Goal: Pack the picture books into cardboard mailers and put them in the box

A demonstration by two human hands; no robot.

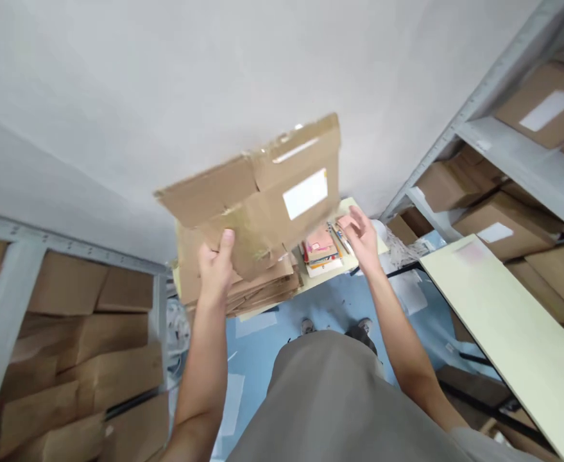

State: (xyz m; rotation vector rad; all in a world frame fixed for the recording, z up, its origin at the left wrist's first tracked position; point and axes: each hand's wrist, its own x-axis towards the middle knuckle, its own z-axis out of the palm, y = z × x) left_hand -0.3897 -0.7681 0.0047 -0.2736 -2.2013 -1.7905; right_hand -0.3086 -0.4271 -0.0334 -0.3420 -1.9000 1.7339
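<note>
A flattened cardboard box (272,205), with a white label (305,194) on its face, tilts above a pale table (328,276) as a worker's left hand (215,269) grips its lower left part. From where I stand, the thumb presses the near face; the other fingers are mostly hidden by the cardboard. The right hand (361,240), its fingers loosely curled and parted, hovers just beyond the box's right edge, apart from it, near a pile of papers (321,242). Beneath the box lies a stack of folded cardboard (262,296). Shelves of brown cartons (128,375) flank the blue floor (305,305), before a white wall (166,83).
</note>
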